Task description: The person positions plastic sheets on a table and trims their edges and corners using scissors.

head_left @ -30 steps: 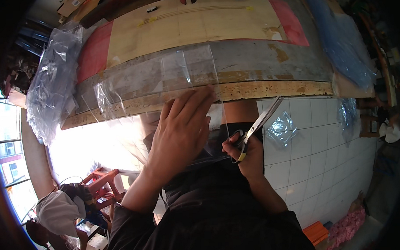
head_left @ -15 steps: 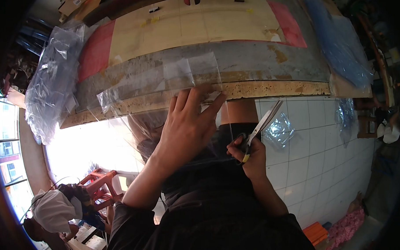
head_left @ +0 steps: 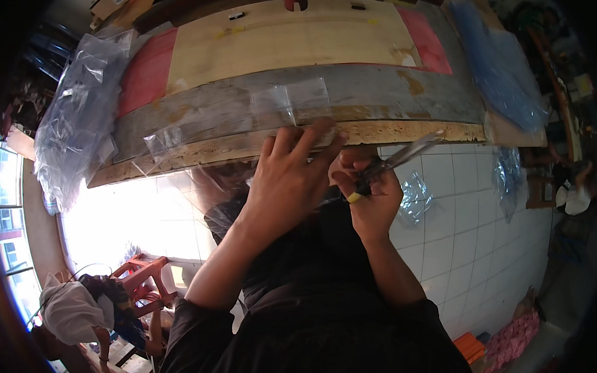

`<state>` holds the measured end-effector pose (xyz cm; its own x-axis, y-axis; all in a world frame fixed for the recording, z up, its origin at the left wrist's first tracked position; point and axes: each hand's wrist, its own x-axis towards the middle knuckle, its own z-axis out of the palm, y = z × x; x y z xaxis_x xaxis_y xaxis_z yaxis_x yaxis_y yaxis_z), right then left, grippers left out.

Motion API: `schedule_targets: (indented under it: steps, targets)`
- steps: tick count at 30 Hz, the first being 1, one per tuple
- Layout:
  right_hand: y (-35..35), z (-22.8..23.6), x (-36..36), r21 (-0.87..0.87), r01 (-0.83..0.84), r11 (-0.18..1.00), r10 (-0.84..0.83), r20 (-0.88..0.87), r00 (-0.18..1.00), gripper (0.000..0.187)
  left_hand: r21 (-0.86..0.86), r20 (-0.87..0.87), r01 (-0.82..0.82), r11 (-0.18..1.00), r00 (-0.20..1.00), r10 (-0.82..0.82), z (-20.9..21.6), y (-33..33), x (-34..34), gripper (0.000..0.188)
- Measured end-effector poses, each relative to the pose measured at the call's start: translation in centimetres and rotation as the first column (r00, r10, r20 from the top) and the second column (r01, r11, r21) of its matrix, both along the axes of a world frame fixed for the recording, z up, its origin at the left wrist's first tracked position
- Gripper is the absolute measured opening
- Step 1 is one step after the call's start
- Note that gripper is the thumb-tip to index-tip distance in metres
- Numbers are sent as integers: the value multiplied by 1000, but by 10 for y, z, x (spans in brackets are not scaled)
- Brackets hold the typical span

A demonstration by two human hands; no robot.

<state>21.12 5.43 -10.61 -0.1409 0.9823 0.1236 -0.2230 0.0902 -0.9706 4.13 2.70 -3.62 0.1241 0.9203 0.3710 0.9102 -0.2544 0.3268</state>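
Note:
A thin clear plastic sheet (head_left: 289, 101) lies over the front edge of the worktable, with part of it draping down toward my lap. Bent over that edge, my left hand (head_left: 286, 177) grips the sheet between thumb and fingers. Close to its right, my right hand (head_left: 376, 200) is closed round the handles of a pair of scissors (head_left: 408, 154). The blades point up and right, away from the sheet, beside the table edge. My right fingertips are near the left thumb, and whether they touch the plastic I cannot tell.
On the grey worktable (head_left: 210, 101) lies a cream board (head_left: 293, 45) between red strips. Clear plastic sheets (head_left: 79, 108) heap at left, bluish ones (head_left: 505, 74) at right. Plastic scraps (head_left: 415, 199) lie on the tiled floor. A red stool (head_left: 147, 277) and another person (head_left: 76, 312) are lower left.
My right hand has moved up toward the table edge and the left hand, carrying the scissors. Their blades have swung flatter to the right. The left hand has shifted only slightly.

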Motion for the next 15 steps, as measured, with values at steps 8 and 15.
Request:
schedule_targets:
  steps: [8,15]
  targets:
    - [6,17,-13,-4,74,997,-74,3,997,19,17,37,29,999,999,-29,3,0,-2,56]
    - [6,16,-3,-308,-163,937,48,-349,936,24,-7,165,38,999,986,-36,8,-2,-3,51]
